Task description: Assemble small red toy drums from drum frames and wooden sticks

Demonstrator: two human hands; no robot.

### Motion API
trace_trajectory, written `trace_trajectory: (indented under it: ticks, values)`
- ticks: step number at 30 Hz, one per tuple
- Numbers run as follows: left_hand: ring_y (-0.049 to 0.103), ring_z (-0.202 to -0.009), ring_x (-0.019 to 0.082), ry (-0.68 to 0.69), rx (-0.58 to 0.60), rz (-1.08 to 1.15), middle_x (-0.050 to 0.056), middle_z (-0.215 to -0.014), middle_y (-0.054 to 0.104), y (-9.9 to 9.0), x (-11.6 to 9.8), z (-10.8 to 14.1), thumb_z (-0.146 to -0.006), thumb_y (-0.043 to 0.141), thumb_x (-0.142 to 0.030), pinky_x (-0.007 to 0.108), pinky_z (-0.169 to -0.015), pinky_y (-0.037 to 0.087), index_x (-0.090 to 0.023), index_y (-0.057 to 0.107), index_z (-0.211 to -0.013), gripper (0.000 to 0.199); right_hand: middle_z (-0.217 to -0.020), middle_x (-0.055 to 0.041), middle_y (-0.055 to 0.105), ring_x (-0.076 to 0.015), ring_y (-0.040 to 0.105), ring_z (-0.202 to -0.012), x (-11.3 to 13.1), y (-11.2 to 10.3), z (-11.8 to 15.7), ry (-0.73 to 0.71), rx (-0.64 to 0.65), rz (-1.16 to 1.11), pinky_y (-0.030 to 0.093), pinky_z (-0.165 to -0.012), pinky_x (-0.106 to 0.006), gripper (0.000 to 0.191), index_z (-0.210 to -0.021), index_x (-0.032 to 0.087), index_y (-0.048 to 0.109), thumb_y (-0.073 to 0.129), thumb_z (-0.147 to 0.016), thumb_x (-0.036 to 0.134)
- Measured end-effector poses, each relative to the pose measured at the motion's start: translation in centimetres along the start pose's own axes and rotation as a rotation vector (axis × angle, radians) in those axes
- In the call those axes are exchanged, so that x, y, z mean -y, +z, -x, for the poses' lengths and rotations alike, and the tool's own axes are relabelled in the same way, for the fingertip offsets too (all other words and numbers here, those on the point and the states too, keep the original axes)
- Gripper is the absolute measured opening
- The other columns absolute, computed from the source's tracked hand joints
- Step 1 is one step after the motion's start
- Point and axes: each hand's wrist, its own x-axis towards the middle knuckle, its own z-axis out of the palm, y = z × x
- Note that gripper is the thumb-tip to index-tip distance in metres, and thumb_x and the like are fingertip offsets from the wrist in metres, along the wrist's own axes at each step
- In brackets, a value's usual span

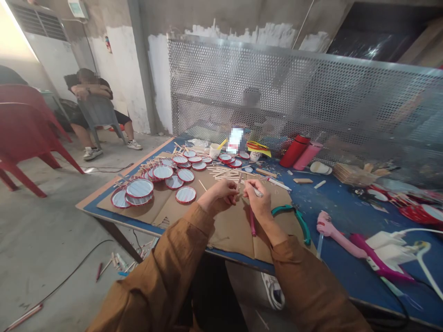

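Workstation report: both hands closed on small items over cardboard

Room has a bare concrete floor and a perforated metal screen along the far edge of the work area. A seated person, off to the left, leans forward on a grey chair, well apart from the work. Two red plastic chairs stand at the far left.

The blue surface carries brown cardboard sheets under the work. On the cardboard, red-rimmed round discs lie in overlapping groups left of the hands, and loose wooden craft sticks lie in a scattered pile beyond them. A red flask and a pink flask stand toward the far side of the surface. A pink hot glue gun lies to the right, with teal-handled pliers nearer the hands.

Both hands are held over the cardboard, close together and not released. The left hand pinches a thin wooden stick at its fingertips. The right hand grips a white pen-shaped tool, and a red stick-like item lies just below it; the item's exact kind cannot be told.
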Motion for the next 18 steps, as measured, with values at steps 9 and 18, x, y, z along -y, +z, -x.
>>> trace_trajectory:
  ticks: [9, 18]
  values:
    - [0.060, -0.043, 0.012, -0.002, -0.006, 0.007, -0.001, -0.046, 0.057, 0.06, 0.06, -0.11, -0.083, 0.053, -0.011, 0.018, -0.044, 0.046, -0.013, 0.048, -0.071, 0.013, -0.059, 0.0020, 0.058, -0.0133, 0.060, -0.048, 0.32, -0.05, 0.03, -0.005, -0.007, 0.010, 0.047, -0.050, -0.023, 0.026, -0.081, 0.019, 0.060, 0.053, -0.082, 0.044]
    - [0.059, -0.042, 0.011, -0.010, -0.009, -0.004, -0.001, -0.047, 0.057, 0.13, -0.19, -0.03, -0.084, 0.048, -0.007, 0.017, -0.043, 0.044, -0.013, 0.049, -0.071, 0.014, -0.059, 0.0013, 0.060, -0.0134, 0.059, -0.049, 0.05, -0.01, -0.05, 0.015, -0.008, 0.008, 0.047, -0.050, -0.023, 0.029, -0.082, 0.018, 0.061, 0.053, -0.081, 0.046]
